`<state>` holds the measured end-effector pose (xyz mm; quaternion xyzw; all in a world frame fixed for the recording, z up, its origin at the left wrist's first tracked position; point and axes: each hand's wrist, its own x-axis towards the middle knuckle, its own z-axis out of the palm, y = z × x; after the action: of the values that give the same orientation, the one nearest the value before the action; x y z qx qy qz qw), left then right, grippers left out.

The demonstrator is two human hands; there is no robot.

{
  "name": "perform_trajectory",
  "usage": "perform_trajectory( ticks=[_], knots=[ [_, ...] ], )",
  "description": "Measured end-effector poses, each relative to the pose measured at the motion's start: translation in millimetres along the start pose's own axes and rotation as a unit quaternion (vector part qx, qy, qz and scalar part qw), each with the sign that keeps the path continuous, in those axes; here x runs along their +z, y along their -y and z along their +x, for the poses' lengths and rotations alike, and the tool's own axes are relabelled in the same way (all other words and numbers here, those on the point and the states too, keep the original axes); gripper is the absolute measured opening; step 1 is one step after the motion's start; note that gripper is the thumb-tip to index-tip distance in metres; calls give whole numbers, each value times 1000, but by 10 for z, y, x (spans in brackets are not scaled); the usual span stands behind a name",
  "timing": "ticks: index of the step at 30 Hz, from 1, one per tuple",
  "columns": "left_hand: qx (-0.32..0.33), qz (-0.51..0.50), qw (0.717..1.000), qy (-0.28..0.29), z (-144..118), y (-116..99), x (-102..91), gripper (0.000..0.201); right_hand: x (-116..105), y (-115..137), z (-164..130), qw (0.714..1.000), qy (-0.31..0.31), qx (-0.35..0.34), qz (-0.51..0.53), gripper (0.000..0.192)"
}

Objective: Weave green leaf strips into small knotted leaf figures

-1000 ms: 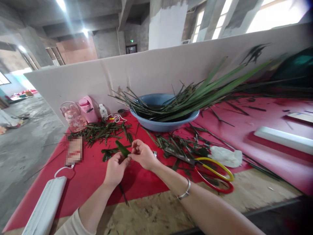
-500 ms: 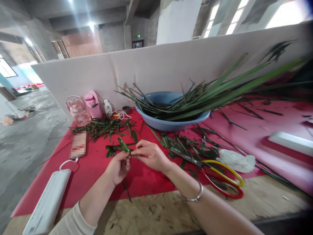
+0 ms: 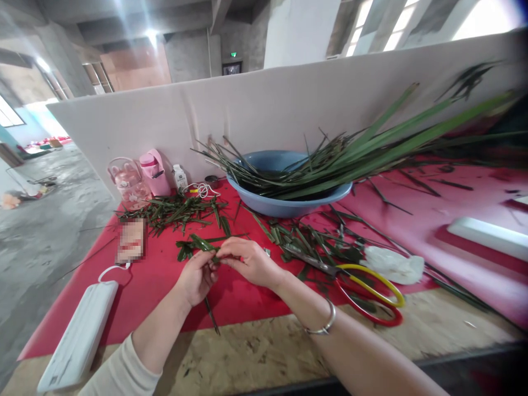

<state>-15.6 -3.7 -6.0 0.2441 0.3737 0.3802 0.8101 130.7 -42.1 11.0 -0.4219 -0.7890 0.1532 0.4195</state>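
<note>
Both my hands meet over the red table cover, pinching a folded green leaf strip [image 3: 201,242]. My left hand [image 3: 199,276] is closed on it from below, thumb on top. From the right, my right hand [image 3: 247,260] grips its near end between thumb and fingers. The fingertips hide the fold itself. A thin dark stalk [image 3: 212,316] hangs or lies below my left hand; which, I cannot tell. Just beyond my hands lies a small pile of cut leaf pieces [image 3: 185,250]. Scissors [image 3: 350,280] with yellow and red handles lie to the right of my right hand.
A blue basin [image 3: 268,207] holds long green leaves [image 3: 371,159] reaching far right. Leaf scraps [image 3: 177,213] lie at the back left. A white power bank-like box [image 3: 78,335], phone [image 3: 131,240], pink bottles [image 3: 154,173] and crumpled plastic [image 3: 394,265] surround the work area.
The leaf strip has tipped lower and leftward between my fingers. My right hand has moved slightly left, closer over my left fingertips. The view has shifted a little.
</note>
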Motion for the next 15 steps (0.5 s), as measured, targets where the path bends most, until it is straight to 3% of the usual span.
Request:
perform_trajectory(
  ticks=[3, 5, 7, 9, 10, 12, 15],
  knots=[
    [39, 9, 999, -11, 6, -3, -9, 12, -189, 120, -171, 993, 10, 85, -78, 45],
    [44, 24, 998, -29, 6, -7, -12, 10, -430, 180, -431, 974, 17, 155, -164, 42],
    [41, 28, 998, -33, -2, -5, -11, 9, -719, 209, -772, 928, 36, 259, -267, 34],
    [38, 27, 999, -24, -17, 7, -9, 10, -981, 205, -1109, 850, 68, 380, -359, 37],
    [36, 25, 999, -20, -27, 17, -8, 11, -1077, 195, -1249, 824, 93, 414, -377, 43],
    [33, 22, 999, -17, -47, 46, -7, 12, -1173, 169, -1443, 819, 104, 419, -379, 50],
    [40, 26, 999, -3, -69, 99, -8, 16, -1127, 162, -1525, 809, 74, 429, -394, 52]
  ],
)
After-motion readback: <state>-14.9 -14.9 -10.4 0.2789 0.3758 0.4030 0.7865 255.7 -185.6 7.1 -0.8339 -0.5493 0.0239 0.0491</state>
